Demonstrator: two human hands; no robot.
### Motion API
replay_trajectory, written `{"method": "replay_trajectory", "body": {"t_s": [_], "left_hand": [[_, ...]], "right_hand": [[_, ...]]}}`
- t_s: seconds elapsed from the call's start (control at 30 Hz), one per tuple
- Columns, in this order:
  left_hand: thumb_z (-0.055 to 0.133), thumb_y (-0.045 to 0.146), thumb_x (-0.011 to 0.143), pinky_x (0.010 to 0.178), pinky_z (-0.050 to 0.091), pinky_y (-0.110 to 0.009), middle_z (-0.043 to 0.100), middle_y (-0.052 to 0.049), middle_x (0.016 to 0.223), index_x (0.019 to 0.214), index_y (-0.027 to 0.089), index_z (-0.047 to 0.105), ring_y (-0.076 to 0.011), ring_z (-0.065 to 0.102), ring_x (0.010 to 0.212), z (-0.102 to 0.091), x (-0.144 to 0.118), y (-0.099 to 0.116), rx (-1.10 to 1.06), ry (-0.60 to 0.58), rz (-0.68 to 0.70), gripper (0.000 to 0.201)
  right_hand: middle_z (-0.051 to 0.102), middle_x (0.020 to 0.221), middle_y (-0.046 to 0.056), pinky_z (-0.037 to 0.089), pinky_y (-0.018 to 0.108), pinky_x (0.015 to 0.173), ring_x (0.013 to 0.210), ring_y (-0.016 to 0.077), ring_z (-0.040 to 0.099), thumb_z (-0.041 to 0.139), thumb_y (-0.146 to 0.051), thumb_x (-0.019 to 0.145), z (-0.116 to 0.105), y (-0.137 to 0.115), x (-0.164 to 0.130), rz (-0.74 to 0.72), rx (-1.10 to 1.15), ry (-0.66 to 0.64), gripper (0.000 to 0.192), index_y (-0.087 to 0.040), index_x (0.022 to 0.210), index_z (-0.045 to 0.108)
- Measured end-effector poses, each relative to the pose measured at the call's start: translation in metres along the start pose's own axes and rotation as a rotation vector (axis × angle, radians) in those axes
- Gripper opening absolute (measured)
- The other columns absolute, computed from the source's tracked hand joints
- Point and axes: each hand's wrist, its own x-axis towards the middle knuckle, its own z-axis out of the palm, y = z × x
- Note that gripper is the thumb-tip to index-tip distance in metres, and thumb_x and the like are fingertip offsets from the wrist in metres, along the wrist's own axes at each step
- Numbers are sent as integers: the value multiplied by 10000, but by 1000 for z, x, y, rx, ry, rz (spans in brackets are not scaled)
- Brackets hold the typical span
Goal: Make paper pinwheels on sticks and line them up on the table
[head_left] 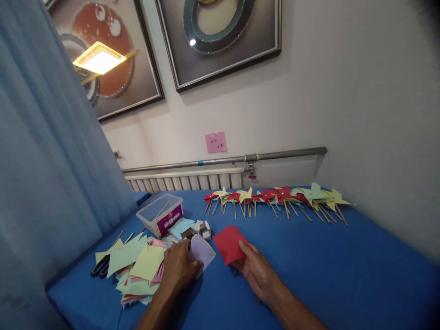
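Note:
My right hand (256, 270) pinches a red paper square (229, 245) by its right side, thumb on top and fingers underneath. My left hand (180, 266) is closed at the left edge of a light purple paper square (202, 251), its thumb over the paper; the fingertips are partly hidden. Just behind the purple square sit small open boxes (205, 230), whose contents I cannot make out. Left of my left hand lies a loose pile of coloured paper squares (147, 263), green, yellow and pink.
Finished paper pinwheels (282, 195) on sticks line the back of the blue-covered table (309, 275). A clear plastic tub (160, 213) holds a few sticks. Black-handled scissors (101, 266) lie partly under the papers. A blue curtain (51, 137) hangs at left; a pipe (292, 153) runs along the wall.

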Motion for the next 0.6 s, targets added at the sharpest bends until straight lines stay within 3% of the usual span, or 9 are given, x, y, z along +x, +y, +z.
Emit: {"method": "replay_trajectory", "body": {"t_s": [0.2, 0.33, 0.47, 0.53, 0.6], "left_hand": [[664, 174, 743, 810, 499, -306, 776, -85, 1059, 1239, 167, 672, -236, 702, 929, 1, 2, -5, -498, 56, -35, 495], [658, 239, 716, 660, 530, -290, 775, -69, 957, 1152, 155, 690, -232, 708, 785, -9, -3, -32, -682, 160, -128, 446], [646, 275, 724, 766, 568, -330, 782, -84, 992, 1165, 155, 679, -266, 732, 874, -35, -8, -87, -483, 197, -272, 458], [646, 327, 754, 834, 572, -376, 773, -134, 1102, 1245, 130, 654, -308, 736, 974, -47, -11, -112, -308, 173, -337, 529], [641, 391, 777, 942, 547, -452, 718, -204, 1260, 1293, 99, 636, -375, 690, 1138, -55, -15, -125, -84, 249, -376, 592]], "right_hand": [[816, 887, 43, 584, 330, 766, 788, 203, 750, 920, -452, 683, -2, 1, 2, -2, -23, -20, 373, -204, 903, 750], [815, 891, 38, 588, 340, 767, 805, 215, 759, 892, -453, 715, -3, 0, 1, 13, -41, -32, 349, -215, 918, 737], [813, 899, 36, 583, 326, 760, 857, 225, 766, 886, -434, 715, 0, -2, -2, 18, -51, -31, 352, -224, 944, 722], [815, 919, 42, 584, 324, 771, 901, 236, 768, 891, -425, 710, 2, -2, -3, 21, -44, -40, 360, -225, 958, 723], [816, 929, 49, 584, 321, 774, 915, 239, 769, 893, -422, 712, 4, -3, -4, 25, -36, -55, 360, -223, 961, 726]]}}
